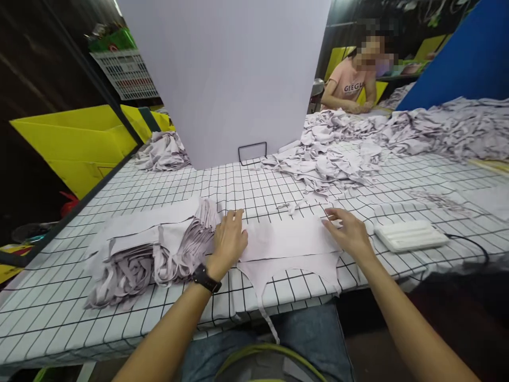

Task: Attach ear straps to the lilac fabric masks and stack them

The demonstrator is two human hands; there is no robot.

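A pale pinkish camisole (294,241) lies flat on the table in front of me, with one thin strap hanging over the near edge. My left hand (230,233) rests at its left side, between it and a stack of folded camisoles (155,244); the fingers are stretched out. At the right edge of the garment is my right hand (350,233), its thumb and fingers apart, near or touching the fabric. A black watch (207,279) is on my left wrist.
The table wears a white checked cloth (222,185). A white device (411,236) with a black cable lies right. Loose garments (338,154) are heaped behind, near a tall pale panel (238,79). A co-worker (352,82) sits at the back right; a yellow bin (79,143) is left.
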